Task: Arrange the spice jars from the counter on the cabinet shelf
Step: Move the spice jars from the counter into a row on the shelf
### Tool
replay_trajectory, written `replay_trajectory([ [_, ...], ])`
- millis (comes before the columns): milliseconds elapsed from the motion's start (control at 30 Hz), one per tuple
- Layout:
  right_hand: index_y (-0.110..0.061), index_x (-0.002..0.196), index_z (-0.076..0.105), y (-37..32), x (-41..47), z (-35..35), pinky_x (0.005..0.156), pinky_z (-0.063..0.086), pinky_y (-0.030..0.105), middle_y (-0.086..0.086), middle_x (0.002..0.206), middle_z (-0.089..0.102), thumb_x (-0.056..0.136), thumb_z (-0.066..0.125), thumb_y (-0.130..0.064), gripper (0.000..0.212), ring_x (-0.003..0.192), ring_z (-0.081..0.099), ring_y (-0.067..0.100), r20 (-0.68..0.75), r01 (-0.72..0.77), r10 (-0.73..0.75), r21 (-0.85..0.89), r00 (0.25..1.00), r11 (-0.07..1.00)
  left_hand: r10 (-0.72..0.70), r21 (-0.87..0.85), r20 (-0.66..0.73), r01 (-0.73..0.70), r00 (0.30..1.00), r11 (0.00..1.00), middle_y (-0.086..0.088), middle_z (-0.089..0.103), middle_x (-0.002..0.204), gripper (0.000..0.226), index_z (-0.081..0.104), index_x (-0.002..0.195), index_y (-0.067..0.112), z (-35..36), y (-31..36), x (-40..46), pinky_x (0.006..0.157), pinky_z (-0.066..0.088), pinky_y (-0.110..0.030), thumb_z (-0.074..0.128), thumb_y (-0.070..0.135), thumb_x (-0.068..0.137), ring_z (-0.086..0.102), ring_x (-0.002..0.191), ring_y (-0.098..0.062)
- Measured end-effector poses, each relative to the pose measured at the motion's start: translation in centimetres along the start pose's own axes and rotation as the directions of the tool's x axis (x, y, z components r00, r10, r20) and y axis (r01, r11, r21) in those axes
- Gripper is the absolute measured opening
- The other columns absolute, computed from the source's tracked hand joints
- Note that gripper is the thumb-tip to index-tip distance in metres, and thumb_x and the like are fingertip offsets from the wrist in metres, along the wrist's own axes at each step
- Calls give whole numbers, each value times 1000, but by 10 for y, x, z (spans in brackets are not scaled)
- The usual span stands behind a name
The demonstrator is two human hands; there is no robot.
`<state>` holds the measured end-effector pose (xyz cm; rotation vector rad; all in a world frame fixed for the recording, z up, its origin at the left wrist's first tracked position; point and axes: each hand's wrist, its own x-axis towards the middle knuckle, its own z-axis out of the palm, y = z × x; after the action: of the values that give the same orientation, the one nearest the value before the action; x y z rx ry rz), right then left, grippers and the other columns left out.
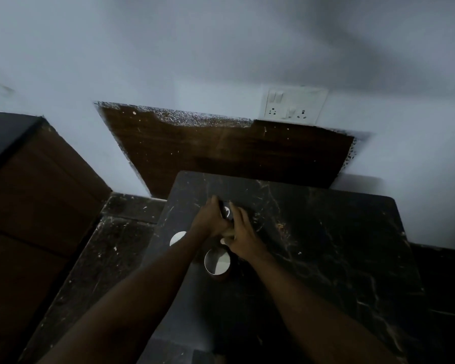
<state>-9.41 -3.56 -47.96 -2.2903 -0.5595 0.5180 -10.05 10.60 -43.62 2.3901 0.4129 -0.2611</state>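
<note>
On the dark marble bench (326,245), seen from the head camera, both hands meet round a small dark spice jar (227,212) standing upright near the far middle. The left hand (210,219) cups its left side and the right hand (241,236) its right, fingers curled; whether they truly grip is hard to tell in the dim light. Two more round jars with pale lids stand nearer: one (177,238) just left of the left wrist, one (217,261) between the forearms. The bench's right half lies open; a brown wooden cabinet (37,185) stands to the left, its shelf unseen.
</note>
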Motion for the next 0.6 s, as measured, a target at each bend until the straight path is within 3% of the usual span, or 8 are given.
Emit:
replay_trajectory([
  [100, -35, 163, 4, -27, -4, -42, 115, 39, 42, 3, 168, 16, 78, 86, -38, 118, 152, 30, 25, -85, 45, -40, 60, 996, 997, 31, -92, -49, -36, 998, 995, -7, 64, 121, 62, 51, 125, 11, -33, 31, -8, 94, 56, -46, 81, 44, 82, 65, 106, -26],
  [167, -34, 163, 8, -50, -8, -80, 118, 42, 41, 1, 167, 23, 74, 89, -40, 121, 151, 34, 21, -169, 116, -105, 57, 980, 992, 96, -188, -94, -112, 991, 976, -6, 63, 123, 58, 51, 130, 12, -61, 57, -17, 95, 56, -46, 76, 44, 88, 65, 107, -23],
  [233, -36, 160, 14, -70, -9, -117, 113, 43, 24, -8, 161, 32, 71, 91, -45, 119, 142, 39, 5, -226, 157, -130, 108, 965, 982, 153, -360, -141, -195, 978, 913, -10, 64, 130, 49, 52, 137, 13, -93, 81, -24, 100, 56, -47, 68, 36, 96, 66, 113, -26],
  [300, -37, 155, 20, -96, -15, -168, 97, 39, 0, -19, 149, 41, 69, 92, -47, 113, 124, 47, -16, -289, 233, -171, 196, 942, 953, 268, -477, -222, -345, 937, 808, -12, 65, 133, 35, 57, 136, 14, -135, 111, -35, 100, 57, -42, 60, 23, 102, 67, 118, -27],
  [333, -36, 152, 24, -107, -17, -195, 92, 41, -2, -20, 144, 46, 68, 93, -44, 109, 119, 51, -20, -318, 281, -201, 229, 927, 932, 361, -472, -252, -440, 898, 764, -11, 66, 133, 33, 59, 135, 12, -156, 127, -40, 99, 57, -39, 59, 14, 102, 67, 120, -27],
  [467, -33, 137, 35, -147, -40, -285, 100, 57, 27, -14, 139, 55, 69, 94, -32, 90, 124, 61, 0, -398, 429, -312, 250, 863, 868, 648, -301, -309, -718, 696, 628, -9, 62, 139, 44, 61, 131, 3, -215, 188, -62, 105, 53, -33, 61, -13, 90, 62, 129, -22],
  [533, -28, 137, 41, -164, -50, -325, 107, 55, 42, -7, 141, 57, 71, 92, -27, 84, 127, 61, 9, -426, 495, -360, 266, 830, 827, 692, -303, -335, -769, 639, 563, 0, 59, 145, 43, 64, 128, 7, -235, 222, -71, 103, 55, -31, 66, -11, 89, 60, 132, -17],
  [600, -25, 138, 48, -181, -61, -361, 112, 50, 48, -4, 141, 60, 71, 90, -25, 80, 129, 60, 15, -476, 559, -401, 255, 783, 789, 717, -303, -387, -814, 580, 495, 5, 61, 145, 41, 66, 126, 9, -251, 254, -78, 96, 59, -31, 71, -6, 88, 62, 129, -16],
])
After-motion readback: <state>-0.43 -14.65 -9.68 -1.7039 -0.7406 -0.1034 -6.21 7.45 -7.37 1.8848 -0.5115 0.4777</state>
